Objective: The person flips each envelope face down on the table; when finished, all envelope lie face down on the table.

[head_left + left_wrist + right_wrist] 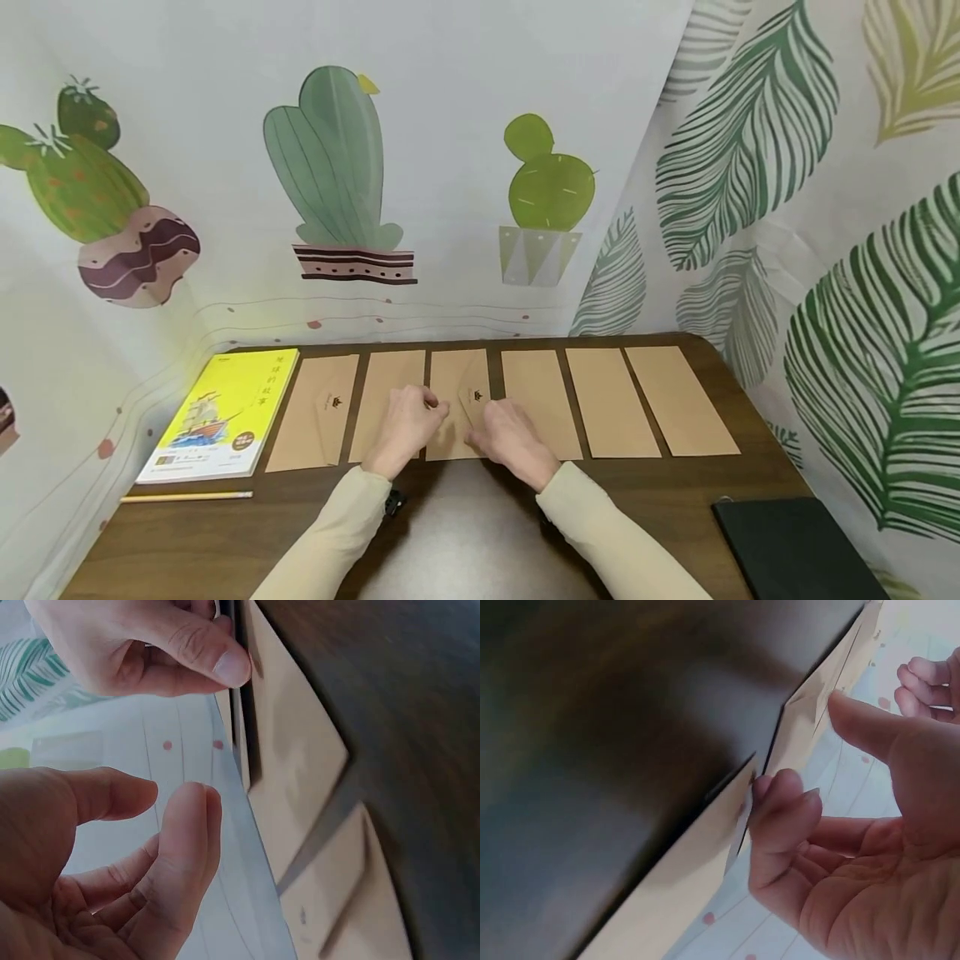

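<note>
Several brown paper envelopes lie side by side in a row. The third envelope (448,375) from the left has its pointed flap (474,392), printed with a small dark crown, along its right side. My right hand (513,437) rests at this flap, thumb and fingertips apart; in the right wrist view the thumb (855,724) is close to the paper. My left hand (408,425) hovers over the gap between the second envelope (393,371) and the third, holding nothing. Its thumb (112,795) and bent fingers stand apart in the left wrist view.
At left, a yellow book (240,387) lies beside the first envelope (303,425), which also bears a crown. A pencil (187,497) lies in front of the book. A black flat pad (795,542) sits at front right. Patterned cloth (450,167) hangs behind the table.
</note>
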The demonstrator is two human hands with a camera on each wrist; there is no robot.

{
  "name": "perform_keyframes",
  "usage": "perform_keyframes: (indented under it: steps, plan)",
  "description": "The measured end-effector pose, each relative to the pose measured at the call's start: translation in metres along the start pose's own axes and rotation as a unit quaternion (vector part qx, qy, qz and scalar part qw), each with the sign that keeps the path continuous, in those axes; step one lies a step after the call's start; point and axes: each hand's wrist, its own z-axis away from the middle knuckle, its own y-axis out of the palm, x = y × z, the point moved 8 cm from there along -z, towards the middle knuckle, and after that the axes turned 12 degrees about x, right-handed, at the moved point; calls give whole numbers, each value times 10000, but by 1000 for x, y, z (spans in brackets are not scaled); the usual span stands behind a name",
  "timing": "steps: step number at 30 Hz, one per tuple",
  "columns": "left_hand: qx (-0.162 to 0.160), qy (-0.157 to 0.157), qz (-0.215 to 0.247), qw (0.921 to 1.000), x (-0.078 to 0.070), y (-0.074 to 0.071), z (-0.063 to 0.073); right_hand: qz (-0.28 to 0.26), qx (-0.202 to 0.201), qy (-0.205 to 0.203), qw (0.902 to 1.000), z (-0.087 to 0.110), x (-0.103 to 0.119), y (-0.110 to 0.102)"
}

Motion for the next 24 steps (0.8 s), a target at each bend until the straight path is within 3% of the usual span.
perform_keyframes:
  steps: [8, 12, 13, 17, 22, 24]
  plan:
    - [-111, -209, -92, 9997, 25, -4, 2, 274, -13, 284, 9992, -6, 6, 5]
    - [-235, -49, -163, 9996, 37, -1, 0, 117, -81, 231, 9996, -5, 4, 5]
    - [-210, -45, -139, 9997, 46, 3, -5, 54, -112, 190, 9997, -4, 4, 4]
    - [-63, -214, -106, 9997, 47, 2, -1, -171, -212, 97, 9996, 1, 3, 2]
    - [-126, -180, 35, 9998, 43, -1, 5, -366, -312, 112, 9988, 2, -2, 1]
    - [-195, -113, 10, 9997, 47, 1, 3, -216, -405, 23, 9989, -9, -14, 9]
